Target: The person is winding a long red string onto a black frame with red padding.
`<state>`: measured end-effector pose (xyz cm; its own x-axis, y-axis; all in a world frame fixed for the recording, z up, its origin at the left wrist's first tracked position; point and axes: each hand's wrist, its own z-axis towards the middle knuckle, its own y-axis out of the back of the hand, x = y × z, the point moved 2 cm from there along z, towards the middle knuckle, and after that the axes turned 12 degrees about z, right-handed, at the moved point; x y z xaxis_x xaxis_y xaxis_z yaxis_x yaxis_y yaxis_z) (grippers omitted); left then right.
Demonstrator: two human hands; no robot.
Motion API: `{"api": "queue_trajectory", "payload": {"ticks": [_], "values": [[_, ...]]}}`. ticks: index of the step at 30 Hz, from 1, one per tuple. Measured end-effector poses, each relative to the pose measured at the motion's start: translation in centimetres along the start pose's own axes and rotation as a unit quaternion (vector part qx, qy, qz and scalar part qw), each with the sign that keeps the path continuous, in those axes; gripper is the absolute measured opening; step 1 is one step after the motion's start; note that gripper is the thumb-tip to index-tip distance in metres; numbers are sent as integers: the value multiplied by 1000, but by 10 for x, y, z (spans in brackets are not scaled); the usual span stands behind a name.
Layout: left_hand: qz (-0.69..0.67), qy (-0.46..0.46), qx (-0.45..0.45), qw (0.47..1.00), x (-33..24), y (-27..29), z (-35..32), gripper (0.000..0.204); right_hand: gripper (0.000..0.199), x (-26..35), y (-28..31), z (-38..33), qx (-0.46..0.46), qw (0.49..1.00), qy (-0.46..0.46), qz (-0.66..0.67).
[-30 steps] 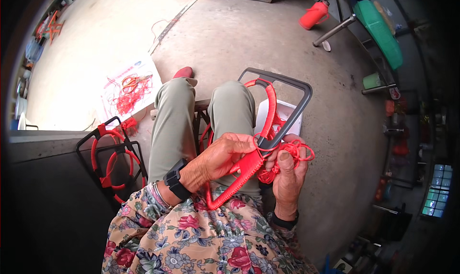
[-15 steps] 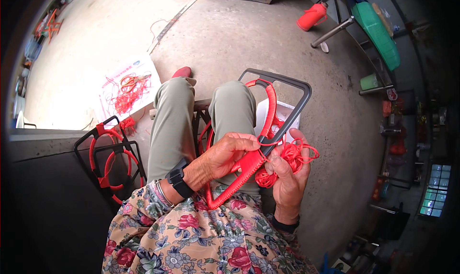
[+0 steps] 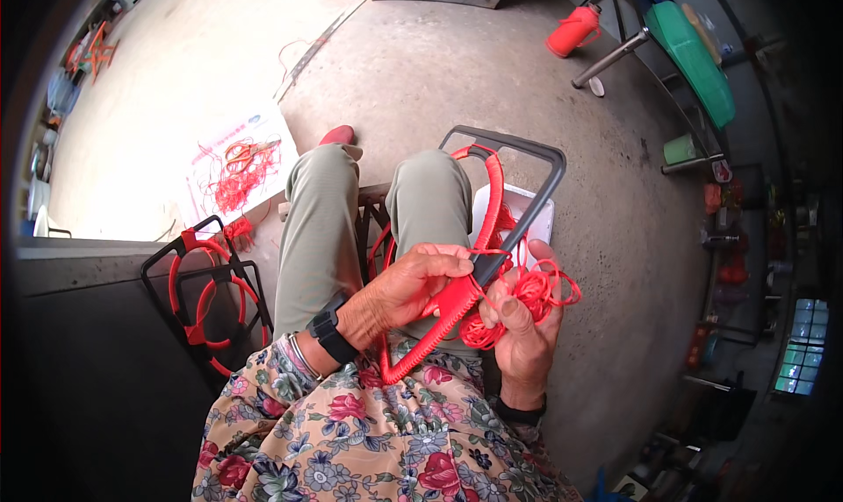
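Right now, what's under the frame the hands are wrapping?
Under the grey frame: the person's right knee and a white box. The box's contents and the floor beneath are covered by red cord and both hands.

A wire frame (image 3: 505,195) lies across the seated person's lap, over the right knee. The left hand (image 3: 406,287) sits on its wrapped edge; the right hand (image 3: 520,326), just right, holds a cord bundle (image 3: 527,296). Stacked frames (image 3: 211,300) lean at the left, behind them a sheet (image 3: 230,164) bearing what may be scissors (image 3: 248,151).
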<state>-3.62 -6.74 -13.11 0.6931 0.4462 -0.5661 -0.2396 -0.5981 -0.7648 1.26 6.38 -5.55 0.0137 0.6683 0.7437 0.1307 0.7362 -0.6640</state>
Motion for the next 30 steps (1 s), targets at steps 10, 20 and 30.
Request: {"api": "queue_trajectory", "payload": {"ticks": [10, 20, 30], "values": [[-19, 22, 51, 998, -17, -7, -4, 34, 57, 5, 8, 17, 9, 999, -34, -11], [16, -49, 27, 998, -19, 17, -11, 25, 50, -9, 39, 10, -53, 997, -52, 1], [25, -49, 24, 998, -18, 16, -14, 24, 30, -10, 28, 32, -54, 996, -63, 18]]}}
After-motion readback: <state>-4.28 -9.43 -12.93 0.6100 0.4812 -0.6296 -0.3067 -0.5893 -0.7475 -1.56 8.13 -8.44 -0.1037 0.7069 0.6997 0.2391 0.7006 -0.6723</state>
